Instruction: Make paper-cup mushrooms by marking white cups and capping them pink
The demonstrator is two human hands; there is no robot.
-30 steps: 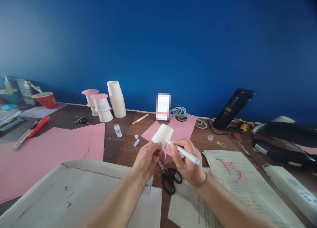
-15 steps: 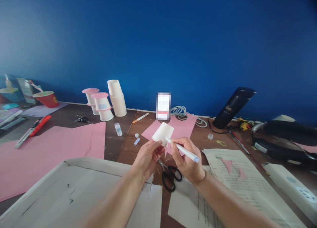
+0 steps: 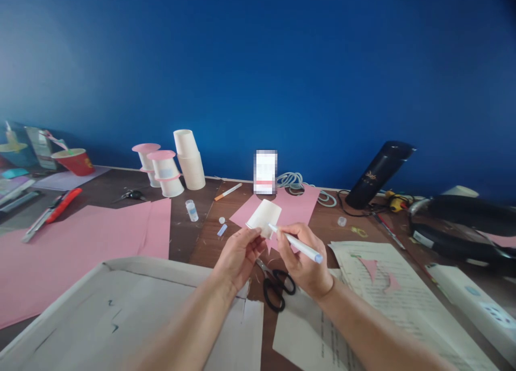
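Observation:
In my left hand (image 3: 241, 252) is a white paper cup (image 3: 264, 216), tilted and gripped near its rim by thumb and fingers. My right hand (image 3: 308, 258) is closed round a white marker pen (image 3: 300, 245) with a pale blue end, its tip at the cup's side. Whether the tip touches the cup I cannot tell. Below the hands lie black-handled scissors (image 3: 278, 290), their blades partly behind my left hand. A sheet of pink paper (image 3: 298, 207) lies behind the cup.
Pink-topped paper cup stacks (image 3: 166, 172) and stacked white cups (image 3: 191, 166) stand at the back left. A phone (image 3: 265, 172) leans near the wall. A dark flask (image 3: 377, 175) tilts at the right. Printed sheets (image 3: 395, 306), a power strip (image 3: 475, 295) and a utility knife (image 3: 52, 215) lie around.
Both hands keep nearly the same pose, with the pen tip still at the cup's side. The whole view has shifted very slightly.

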